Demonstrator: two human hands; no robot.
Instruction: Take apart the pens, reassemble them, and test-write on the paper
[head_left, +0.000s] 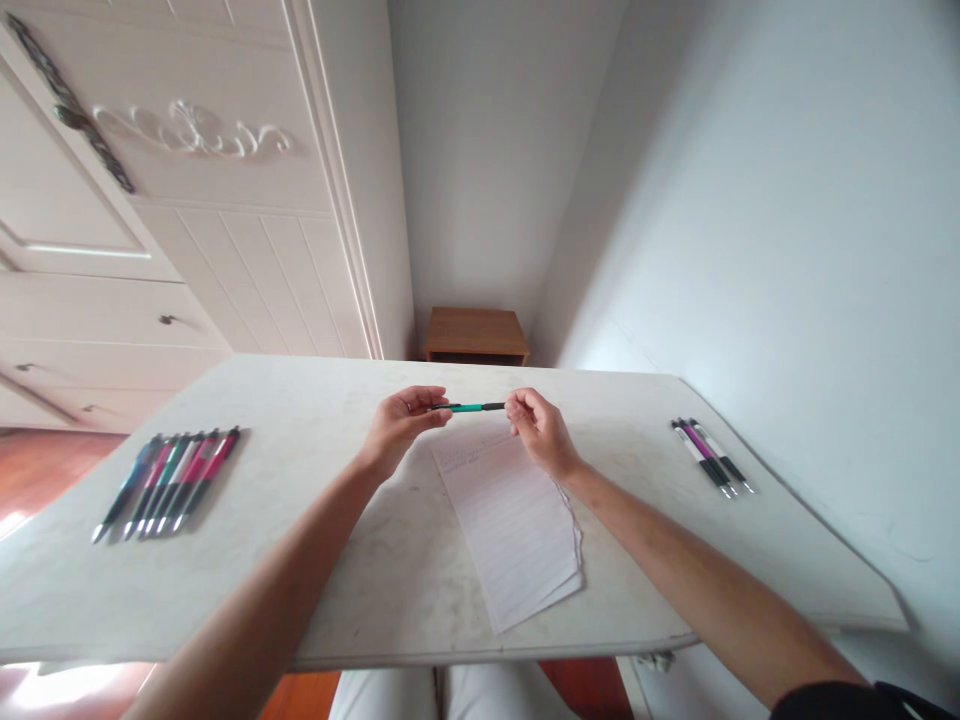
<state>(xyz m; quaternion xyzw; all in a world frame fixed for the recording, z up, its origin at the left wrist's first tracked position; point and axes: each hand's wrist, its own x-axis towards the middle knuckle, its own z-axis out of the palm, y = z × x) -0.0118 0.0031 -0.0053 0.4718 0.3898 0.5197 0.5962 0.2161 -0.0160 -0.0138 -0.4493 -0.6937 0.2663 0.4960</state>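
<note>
A teal pen (470,408) with a black grip is held level above the table, stretched between my two hands. My left hand (401,425) pinches its clip end between thumb and fingers. At the other end, the fingertips of my right hand (541,430) close around the pen's tip, hiding it. Below and partly behind my right hand lie several sheets of lined paper (517,530), with a little handwriting near the top and ragged right edges.
A row of several coloured pens (169,482) lies on the left of the white table (360,590). Three more pens (711,457) lie at the right, near the wall (810,250). Beyond the far edge stand a small wooden stand (478,330) and a white cabinet (247,230).
</note>
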